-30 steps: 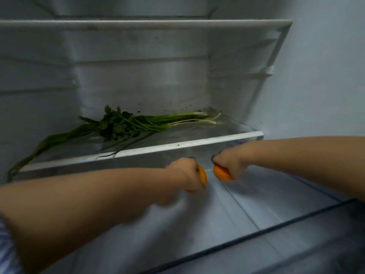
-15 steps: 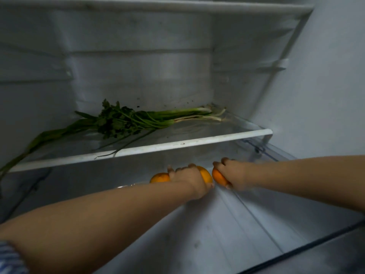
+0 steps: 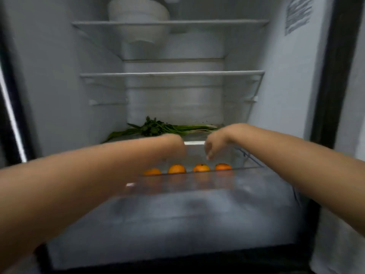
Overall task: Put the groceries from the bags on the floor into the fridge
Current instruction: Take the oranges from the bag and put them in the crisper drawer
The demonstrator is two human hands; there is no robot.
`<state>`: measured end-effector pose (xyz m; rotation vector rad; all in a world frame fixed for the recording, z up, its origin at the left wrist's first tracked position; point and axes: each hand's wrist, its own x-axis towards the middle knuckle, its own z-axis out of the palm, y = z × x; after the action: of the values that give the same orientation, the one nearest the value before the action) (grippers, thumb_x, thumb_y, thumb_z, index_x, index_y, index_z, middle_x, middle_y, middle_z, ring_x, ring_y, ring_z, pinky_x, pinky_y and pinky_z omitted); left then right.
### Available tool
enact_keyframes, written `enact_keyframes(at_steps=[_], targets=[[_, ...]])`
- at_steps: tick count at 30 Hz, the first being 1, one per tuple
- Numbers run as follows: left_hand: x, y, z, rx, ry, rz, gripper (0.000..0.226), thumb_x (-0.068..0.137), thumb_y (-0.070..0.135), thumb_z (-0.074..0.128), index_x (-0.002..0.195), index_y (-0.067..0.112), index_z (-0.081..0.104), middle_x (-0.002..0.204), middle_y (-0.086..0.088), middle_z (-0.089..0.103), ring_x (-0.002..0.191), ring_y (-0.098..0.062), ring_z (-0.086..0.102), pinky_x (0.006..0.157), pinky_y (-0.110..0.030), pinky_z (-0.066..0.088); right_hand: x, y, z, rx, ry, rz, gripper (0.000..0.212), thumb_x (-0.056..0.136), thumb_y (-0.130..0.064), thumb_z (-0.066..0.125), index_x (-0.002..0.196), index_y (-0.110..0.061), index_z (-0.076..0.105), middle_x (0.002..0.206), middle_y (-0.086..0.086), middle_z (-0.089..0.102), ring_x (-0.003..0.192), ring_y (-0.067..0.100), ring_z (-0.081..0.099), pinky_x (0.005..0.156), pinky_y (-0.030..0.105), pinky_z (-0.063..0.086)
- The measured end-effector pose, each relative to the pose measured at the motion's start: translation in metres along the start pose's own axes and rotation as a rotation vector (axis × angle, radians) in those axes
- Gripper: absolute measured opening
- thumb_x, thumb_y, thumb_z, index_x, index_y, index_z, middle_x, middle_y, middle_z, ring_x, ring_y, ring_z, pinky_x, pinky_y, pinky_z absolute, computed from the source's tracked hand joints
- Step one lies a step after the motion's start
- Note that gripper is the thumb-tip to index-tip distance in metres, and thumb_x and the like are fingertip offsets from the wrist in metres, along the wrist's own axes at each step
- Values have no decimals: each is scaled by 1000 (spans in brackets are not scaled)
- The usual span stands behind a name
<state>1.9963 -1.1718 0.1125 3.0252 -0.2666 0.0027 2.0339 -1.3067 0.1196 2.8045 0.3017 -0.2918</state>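
Oranges [image 3: 201, 167], four of them, sit in a row inside the clear drawer [image 3: 197, 182] at the bottom of the fridge [image 3: 286, 99], running left to right across the back of it. Each one is round and bright orange; the two middle ones show a small dark stem spot on top. The leftmost is partly hidden behind the left forearm, and small gaps separate one fruit from the next.

Both arms reach in above the drawer. The right hand [image 3: 214, 144] hangs over the fruit with fingers [image 3: 209, 153] drooping loose and spread, holding nothing, clearly apart from the oranges below. The left hand [image 3: 174, 144] is smeared by motion blur and bent down at the wrist; I cannot tell how its fingers lie.

Room to move: the front of the drawer is open floor, and there is a gap between the hands and the fruit. Just behind the hands runs the white front edge of the glass shelf [image 3: 194, 142], close above the drawer's back. On that shelf lies a bunch of greens [image 3: 158, 128], long axis left to right, pale stalk ends to the right. Two shelves higher up, a white bowl [image 3: 138, 11] stands on the top one.
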Motion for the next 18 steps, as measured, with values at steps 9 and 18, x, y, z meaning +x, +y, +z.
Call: enact_keyframes(at_steps=[9, 18], targets=[[-225, -30, 48, -23, 466, -261, 32, 89, 21, 52, 117, 11, 65, 121, -16, 62, 115, -34, 57, 93, -37, 47, -154, -112, 58, 136, 814, -386, 31, 89, -20, 48, 116, -7, 57, 122, 15, 57, 111, 33, 54, 85, 37, 45], [-441, -123, 120, 67, 389, -625, 35, 89, 12, 49, 123, 11, 58, 125, -16, 56, 119, -34, 52, 93, -39, 46, -269, -306, 104, 243, 789, -724, 33, 86, -15, 50, 116, -4, 57, 122, 18, 55, 113, 35, 52, 90, 43, 48]])
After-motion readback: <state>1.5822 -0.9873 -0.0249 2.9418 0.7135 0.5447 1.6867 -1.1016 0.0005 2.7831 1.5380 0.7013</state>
